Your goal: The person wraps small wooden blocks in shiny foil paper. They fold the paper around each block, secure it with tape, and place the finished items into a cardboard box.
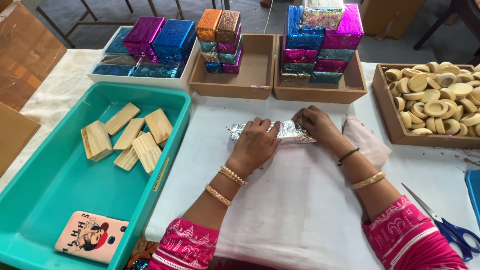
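A block wrapped in shiny silver foil (290,132) lies on the white cloth in the middle of the table. My left hand (256,142) presses down on its left half, fingers curled over the foil. At the block's right end my right hand (316,124) pinches and folds the foil. Both wrists wear bangles, and a pink cloth (367,140) lies just right of my right hand.
A teal tray (65,195) on the left holds several bare wooden blocks (131,136) and a phone (91,236). Behind stand a white box and two wooden trays (260,75) of coloured foil-wrapped blocks. A tray of wooden rings (440,100) sits right; scissors (445,225) lie near the front right.
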